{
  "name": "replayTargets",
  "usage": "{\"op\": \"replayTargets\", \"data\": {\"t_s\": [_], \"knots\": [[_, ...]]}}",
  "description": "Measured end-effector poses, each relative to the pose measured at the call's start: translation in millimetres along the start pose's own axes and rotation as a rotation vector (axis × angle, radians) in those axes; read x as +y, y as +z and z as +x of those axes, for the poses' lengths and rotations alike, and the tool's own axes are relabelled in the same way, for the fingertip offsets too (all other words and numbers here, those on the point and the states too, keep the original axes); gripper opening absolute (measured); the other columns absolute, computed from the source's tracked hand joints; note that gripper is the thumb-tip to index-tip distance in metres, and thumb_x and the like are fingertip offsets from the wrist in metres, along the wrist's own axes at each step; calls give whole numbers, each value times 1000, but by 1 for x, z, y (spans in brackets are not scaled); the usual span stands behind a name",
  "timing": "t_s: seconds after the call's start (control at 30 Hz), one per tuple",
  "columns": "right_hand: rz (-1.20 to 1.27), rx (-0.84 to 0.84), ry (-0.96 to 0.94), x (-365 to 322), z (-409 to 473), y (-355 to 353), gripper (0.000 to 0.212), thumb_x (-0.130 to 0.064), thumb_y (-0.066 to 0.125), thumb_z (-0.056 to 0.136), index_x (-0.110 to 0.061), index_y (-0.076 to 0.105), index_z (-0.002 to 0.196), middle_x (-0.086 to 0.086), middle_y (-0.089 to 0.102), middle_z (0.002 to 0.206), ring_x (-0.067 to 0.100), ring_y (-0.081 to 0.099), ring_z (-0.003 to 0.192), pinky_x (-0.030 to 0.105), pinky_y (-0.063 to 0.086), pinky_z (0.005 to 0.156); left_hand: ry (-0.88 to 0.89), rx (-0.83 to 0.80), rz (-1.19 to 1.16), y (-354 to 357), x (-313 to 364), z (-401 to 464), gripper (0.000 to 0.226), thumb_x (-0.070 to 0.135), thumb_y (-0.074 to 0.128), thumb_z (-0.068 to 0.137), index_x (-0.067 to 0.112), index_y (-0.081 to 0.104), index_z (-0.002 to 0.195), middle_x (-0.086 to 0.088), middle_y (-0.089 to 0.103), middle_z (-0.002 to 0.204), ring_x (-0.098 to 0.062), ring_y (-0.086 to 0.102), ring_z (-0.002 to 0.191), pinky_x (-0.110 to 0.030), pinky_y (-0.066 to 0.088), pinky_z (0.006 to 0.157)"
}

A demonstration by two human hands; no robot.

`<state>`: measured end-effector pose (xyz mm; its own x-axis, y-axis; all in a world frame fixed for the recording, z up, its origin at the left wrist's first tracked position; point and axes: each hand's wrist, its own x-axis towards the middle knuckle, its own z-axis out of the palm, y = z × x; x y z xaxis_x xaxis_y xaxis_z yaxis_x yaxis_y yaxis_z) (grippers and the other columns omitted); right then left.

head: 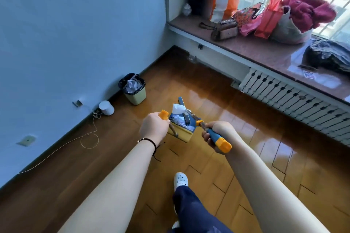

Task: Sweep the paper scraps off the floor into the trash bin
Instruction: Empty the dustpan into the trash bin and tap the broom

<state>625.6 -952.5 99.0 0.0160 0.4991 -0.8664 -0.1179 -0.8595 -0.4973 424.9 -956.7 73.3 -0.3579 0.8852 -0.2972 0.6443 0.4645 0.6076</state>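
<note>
My left hand grips a handle with an orange end cap. My right hand grips a second handle, blue with an orange cap. Between and just beyond my hands is the blue and yellow dustpan, lifted off the wooden floor, with white paper scraps and the broom head inside it. The pale green trash bin, lined with a black bag and holding crumpled paper, stands against the blue wall, ahead and to the left of the dustpan.
A white cylinder and a thin cable lie by the wall left of the bin. A radiator runs under a stone window ledge loaded with bags. My foot in a white shoe is on the parquet.
</note>
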Motion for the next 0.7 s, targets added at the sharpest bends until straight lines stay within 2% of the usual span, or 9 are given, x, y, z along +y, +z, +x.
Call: {"op": "replayTargets", "data": {"t_s": [0.13, 0.27, 0.37, 0.43, 0.57, 0.7], "knots": [[-76, -27, 27, -35, 32, 58, 16, -17, 42, 102, -4, 47, 111, 5, 47, 66, 9, 45, 29, 16, 39, 30, -49, 38, -27, -34, -19, 55, 32, 36, 68, 94, 16, 70, 118, 3, 64, 91, -23, 59, 85, -30, 47, 71], [-96, -55, 25, -74, 59, 115, 20, -17, 43, 101, -5, 46, 117, 6, 47, 67, 9, 46, 27, 15, 39, 29, -66, 57, -49, -67, -34, 107, 36, 39, 68, 92, 16, 70, 118, -1, 70, 96, -25, 65, 89, -31, 50, 71], [-94, -92, 20, -102, 71, 160, 18, -17, 41, 102, -6, 46, 115, 5, 45, 68, 9, 44, 26, 14, 38, 29, -61, 50, -88, -93, -43, 145, 19, 35, 68, 92, 16, 67, 87, 1, 67, 79, -26, 66, 82, -30, 48, 64], [-94, -117, 21, -117, 76, 188, 16, -18, 40, 103, -6, 44, 113, 5, 43, 68, 9, 44, 25, 14, 37, 29, -61, 61, -107, -109, -49, 166, 24, 33, 69, 92, 20, 60, 74, 3, 62, 70, -24, 63, 74, -27, 43, 58], [-106, -117, 6, -135, 86, 244, 16, -17, 41, 102, -8, 46, 115, 5, 44, 69, 10, 46, 26, 15, 39, 30, -60, 82, -152, -145, -70, 207, 34, 32, 70, 90, 19, 53, 64, 2, 57, 61, -20, 57, 62, -25, 35, 53], [-113, -79, -18, -144, 91, 302, 17, -19, 40, 103, -9, 46, 116, 4, 45, 68, 10, 46, 26, 16, 39, 29, -39, 84, -200, -182, -101, 244, 33, 32, 72, 90, 16, 54, 67, 3, 54, 61, -18, 52, 60, -25, 33, 52]]}}
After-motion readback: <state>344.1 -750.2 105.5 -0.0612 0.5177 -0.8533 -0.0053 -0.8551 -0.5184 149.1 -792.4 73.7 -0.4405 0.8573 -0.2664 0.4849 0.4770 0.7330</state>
